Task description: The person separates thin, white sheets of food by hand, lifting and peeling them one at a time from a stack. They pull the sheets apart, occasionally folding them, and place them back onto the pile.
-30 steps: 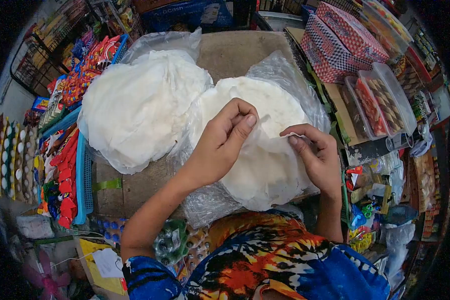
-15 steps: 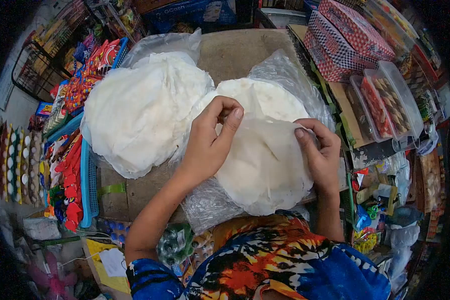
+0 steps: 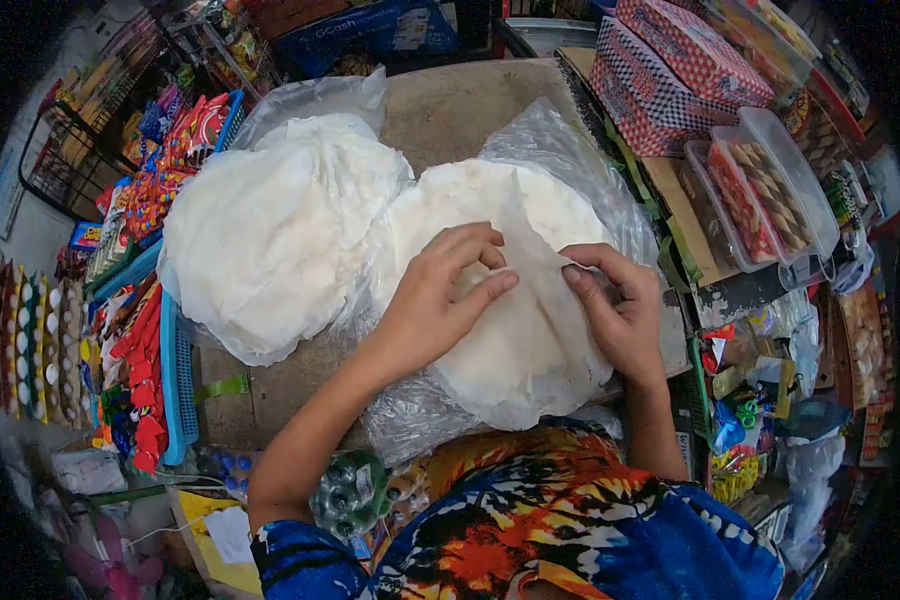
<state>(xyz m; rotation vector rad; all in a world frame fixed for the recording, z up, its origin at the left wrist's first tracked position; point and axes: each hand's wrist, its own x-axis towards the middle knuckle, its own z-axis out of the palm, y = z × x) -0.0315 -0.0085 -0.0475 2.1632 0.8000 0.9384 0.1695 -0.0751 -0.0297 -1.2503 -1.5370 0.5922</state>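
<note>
A thin, translucent round wrapper sheet (image 3: pixel 515 350) lies partly lifted over a stack of white round sheets (image 3: pixel 450 195) on clear plastic. My right hand (image 3: pixel 620 305) pinches the thin sheet's right edge between thumb and index finger. My left hand (image 3: pixel 440 295) is over the sheet's left part, its fingers curled and thumb apart, with no sheet visibly gripped. A fold stands up between the hands. Beside this stack, to the left, a larger pile of white round sheets (image 3: pixel 270 230) rests on plastic.
Left of the piles, a blue basket (image 3: pixel 177 380) holds red and colourful packets. Checkered boxes (image 3: pixel 660 80) and clear containers of rolled sticks (image 3: pixel 770 200) stand at the right. Egg trays (image 3: pixel 35 340) are at the far left. A green strip (image 3: pixel 222 388) lies on the wooden table (image 3: pixel 470 105).
My left hand has moved slightly right and down, and its thumb and index finger are further apart. My right hand has drawn the sheet's edge leftward, and a fold has risen in it.
</note>
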